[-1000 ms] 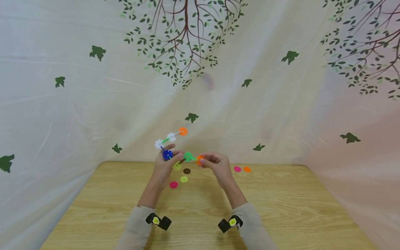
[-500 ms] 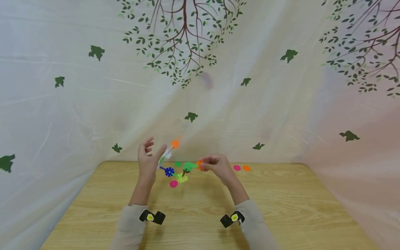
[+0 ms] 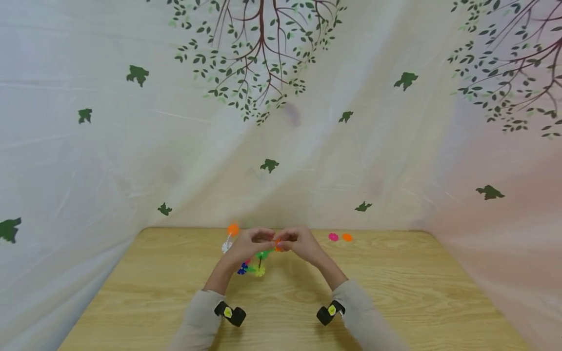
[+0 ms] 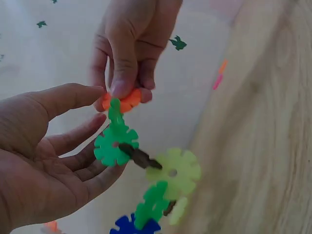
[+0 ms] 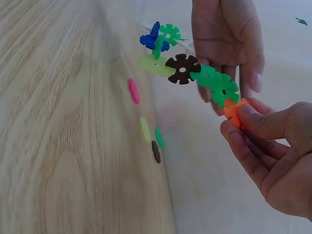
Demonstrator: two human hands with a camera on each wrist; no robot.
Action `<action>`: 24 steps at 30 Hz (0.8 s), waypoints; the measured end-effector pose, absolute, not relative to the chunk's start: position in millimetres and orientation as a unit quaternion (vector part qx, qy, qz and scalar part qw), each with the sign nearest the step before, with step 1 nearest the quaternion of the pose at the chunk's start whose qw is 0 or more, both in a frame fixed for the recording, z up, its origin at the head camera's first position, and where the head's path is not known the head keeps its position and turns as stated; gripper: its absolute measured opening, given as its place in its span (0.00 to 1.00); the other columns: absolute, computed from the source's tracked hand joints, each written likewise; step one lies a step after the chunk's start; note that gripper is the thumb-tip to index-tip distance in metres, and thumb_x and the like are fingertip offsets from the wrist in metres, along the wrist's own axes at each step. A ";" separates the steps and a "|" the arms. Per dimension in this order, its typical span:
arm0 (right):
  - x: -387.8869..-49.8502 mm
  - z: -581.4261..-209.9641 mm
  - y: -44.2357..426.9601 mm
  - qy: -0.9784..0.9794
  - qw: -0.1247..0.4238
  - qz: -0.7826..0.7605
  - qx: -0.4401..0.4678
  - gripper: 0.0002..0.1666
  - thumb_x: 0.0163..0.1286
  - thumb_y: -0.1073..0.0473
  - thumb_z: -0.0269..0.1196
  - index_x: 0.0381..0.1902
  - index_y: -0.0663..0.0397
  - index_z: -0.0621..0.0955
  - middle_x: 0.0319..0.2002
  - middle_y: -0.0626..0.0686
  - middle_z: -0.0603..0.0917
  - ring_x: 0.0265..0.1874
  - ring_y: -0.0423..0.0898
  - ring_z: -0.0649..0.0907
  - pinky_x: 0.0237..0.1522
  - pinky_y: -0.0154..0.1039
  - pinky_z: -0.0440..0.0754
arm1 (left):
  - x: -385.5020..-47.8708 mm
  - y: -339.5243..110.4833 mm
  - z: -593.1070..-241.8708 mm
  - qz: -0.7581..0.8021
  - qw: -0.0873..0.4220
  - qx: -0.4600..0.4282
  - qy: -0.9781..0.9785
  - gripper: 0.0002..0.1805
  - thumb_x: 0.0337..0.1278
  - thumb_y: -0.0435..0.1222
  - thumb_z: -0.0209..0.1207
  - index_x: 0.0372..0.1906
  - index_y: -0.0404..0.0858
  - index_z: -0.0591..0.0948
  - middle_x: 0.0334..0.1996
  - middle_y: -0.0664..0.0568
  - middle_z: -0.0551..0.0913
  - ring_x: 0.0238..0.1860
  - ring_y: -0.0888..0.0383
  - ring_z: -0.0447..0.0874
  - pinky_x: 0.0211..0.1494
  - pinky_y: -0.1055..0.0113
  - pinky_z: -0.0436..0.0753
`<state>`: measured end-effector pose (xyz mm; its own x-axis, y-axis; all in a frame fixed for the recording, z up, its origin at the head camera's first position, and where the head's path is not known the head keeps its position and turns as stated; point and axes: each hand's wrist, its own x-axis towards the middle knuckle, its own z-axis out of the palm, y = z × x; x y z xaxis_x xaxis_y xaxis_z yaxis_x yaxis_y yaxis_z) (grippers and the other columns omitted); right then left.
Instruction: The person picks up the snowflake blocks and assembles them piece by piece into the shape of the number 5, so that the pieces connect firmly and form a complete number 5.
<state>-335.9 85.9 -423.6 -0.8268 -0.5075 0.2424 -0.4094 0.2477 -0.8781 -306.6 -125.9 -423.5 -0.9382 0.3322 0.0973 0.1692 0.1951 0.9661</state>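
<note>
My right hand (image 3: 300,243) pinches an orange notched plastic disc (image 5: 235,113) between thumb and fingertips. This disc ends a chain of interlocking discs: a green disc (image 4: 116,146), a brown disc (image 5: 183,69), a pale yellow disc (image 4: 174,171) and a blue disc (image 4: 132,225) hang from it. Farther along in the head view are a white disc (image 3: 226,246) and another orange disc (image 3: 233,229). My left hand (image 4: 53,151) is beside the held end, fingers loosely extended, thumb tip close to the orange disc. Whether it touches is unclear. In the head view it hides part of the chain.
Loose on the wooden table (image 3: 395,292) lie a pink disc (image 3: 333,237) and an orange disc (image 3: 347,237) at right. The right wrist view shows another pink disc (image 5: 134,91), a yellow disc (image 5: 145,128), a green disc (image 5: 159,137) and a brown disc (image 5: 156,152). A printed curtain hangs behind.
My left hand let go of the chain, swung out left, then came back in beside my right hand. The chain's far end dropped lower, while my right hand kept its pinch and lowered slightly.
</note>
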 end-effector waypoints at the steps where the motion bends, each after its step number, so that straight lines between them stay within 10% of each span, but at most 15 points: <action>1: -335.5 -423.2 86.1 0.792 0.044 -0.534 -0.293 0.08 0.67 0.74 0.64 0.43 0.68 0.87 0.35 0.67 0.88 0.30 0.38 0.85 0.38 0.42 0.89 | -307.0 -125.6 -426.5 0.614 0.073 0.155 0.770 0.20 0.68 0.36 0.64 0.60 0.32 0.80 0.56 0.38 0.84 0.54 0.49 0.85 0.58 0.59 0.85; 24: -339.6 -413.0 83.8 0.831 0.013 -0.463 -0.308 0.05 0.64 0.72 0.69 0.38 0.64 0.88 0.33 0.60 0.89 0.29 0.41 0.86 0.34 0.41 0.88 | -314.0 -121.9 -447.4 0.660 0.093 0.132 0.734 0.15 0.66 0.38 0.66 0.50 0.33 0.83 0.45 0.51 0.86 0.45 0.57 0.82 0.50 0.64 0.83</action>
